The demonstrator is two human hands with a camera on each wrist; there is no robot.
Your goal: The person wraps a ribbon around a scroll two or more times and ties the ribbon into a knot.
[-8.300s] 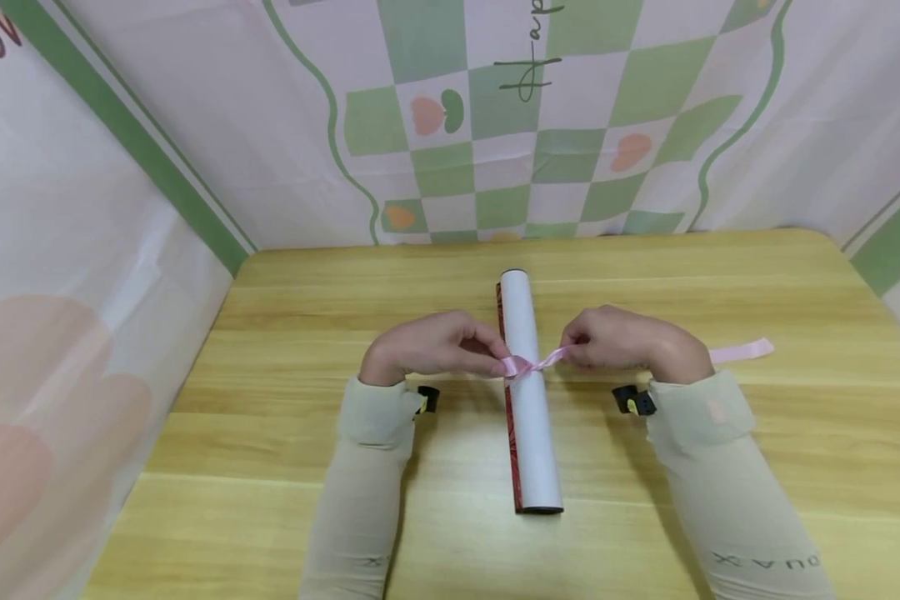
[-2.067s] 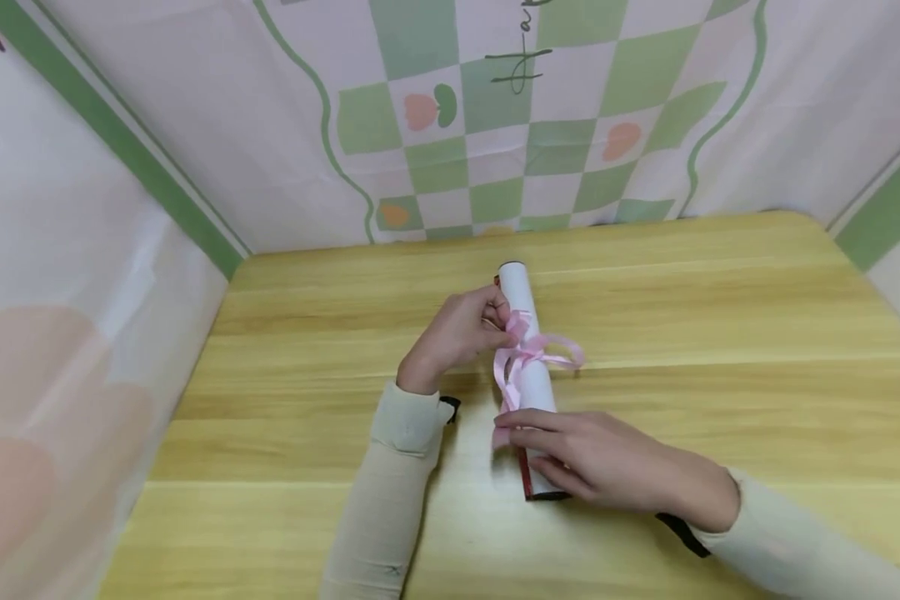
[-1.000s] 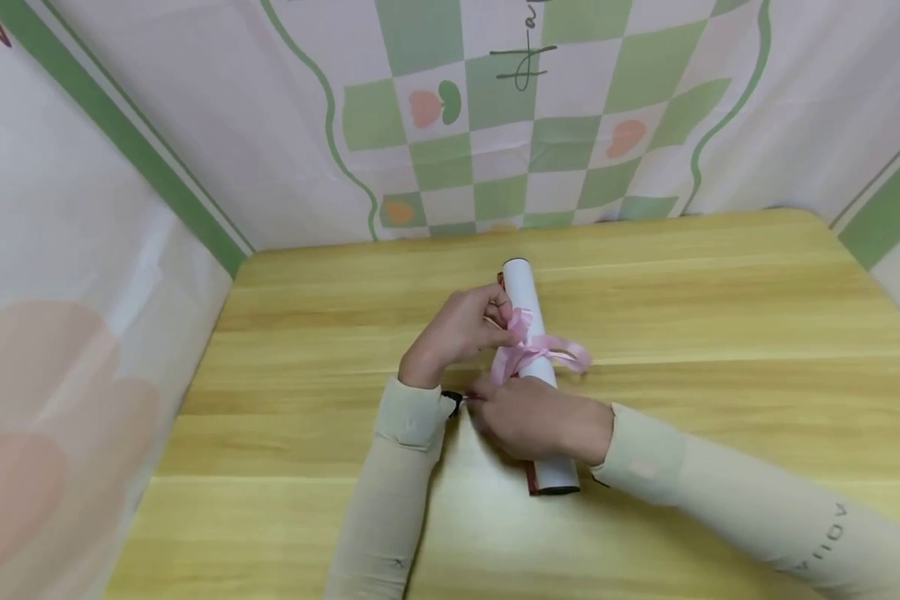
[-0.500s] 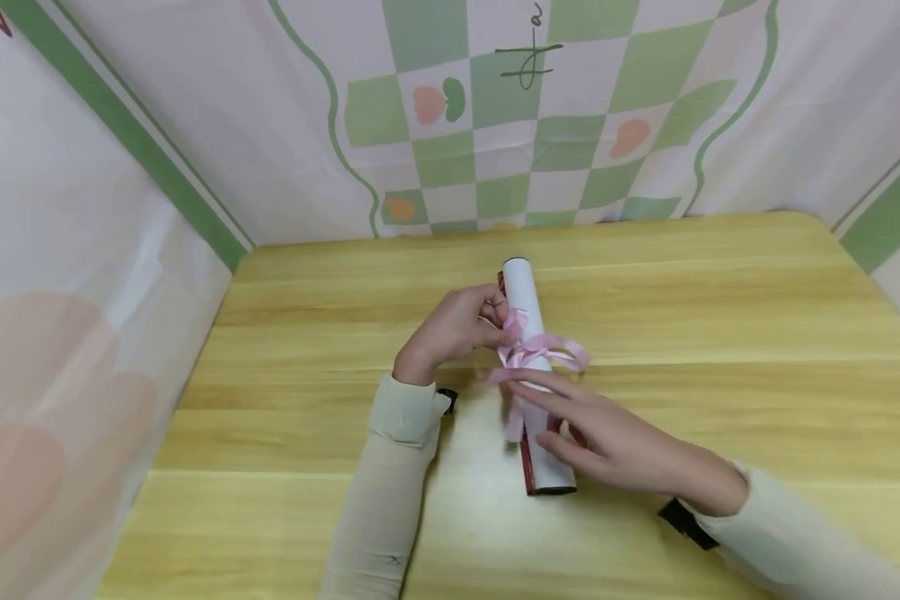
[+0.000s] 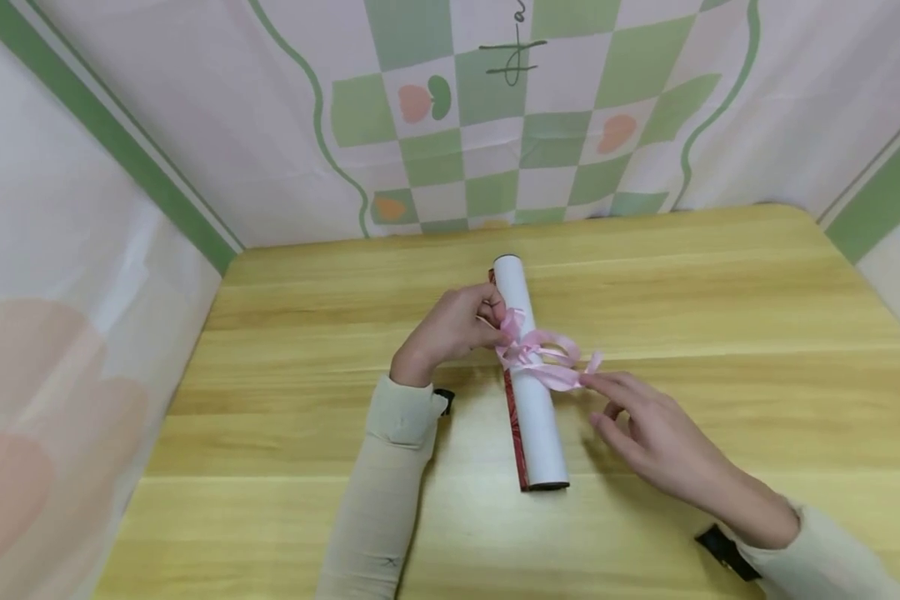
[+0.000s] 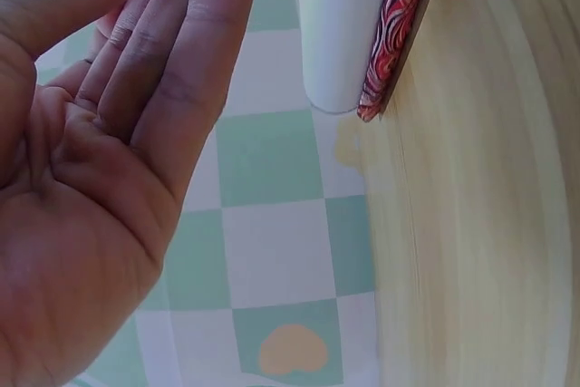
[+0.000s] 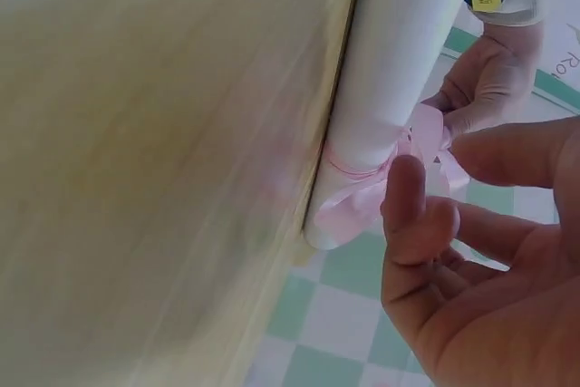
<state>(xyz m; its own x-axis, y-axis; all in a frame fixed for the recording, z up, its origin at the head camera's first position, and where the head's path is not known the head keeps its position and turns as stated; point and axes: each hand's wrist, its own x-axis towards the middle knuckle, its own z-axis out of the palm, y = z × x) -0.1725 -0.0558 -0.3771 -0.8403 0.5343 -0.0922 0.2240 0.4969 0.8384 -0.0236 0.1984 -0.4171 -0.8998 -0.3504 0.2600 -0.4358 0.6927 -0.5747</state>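
Note:
A white roll (image 5: 538,425) with a red patterned edge (image 5: 515,425) lies lengthwise on the wooden table. A pink ribbon (image 5: 528,350) is wound round its middle and tied in loops on top. My left hand (image 5: 453,329) pinches a ribbon loop between thumb and fingers at the roll's left side. On the right, my right hand (image 5: 660,437) holds a ribbon tail at its fingertips, the tail's end sticking out past them. In the right wrist view the thumb (image 7: 507,153) stands apart from the other fingers. The ribbon is out of sight in the left wrist view.
The wooden table (image 5: 285,433) extends on both sides of the roll. Behind it hangs a cloth (image 5: 495,150) with green and white checks, and another cloth (image 5: 67,292) hangs at the left. Black wrist cameras sit under both sleeves.
Since the earliest frame, loops have formed in the ribbon. Over the last second my right hand has moved from across the roll to its right, drawing a ribbon tail along. The left hand stays put.

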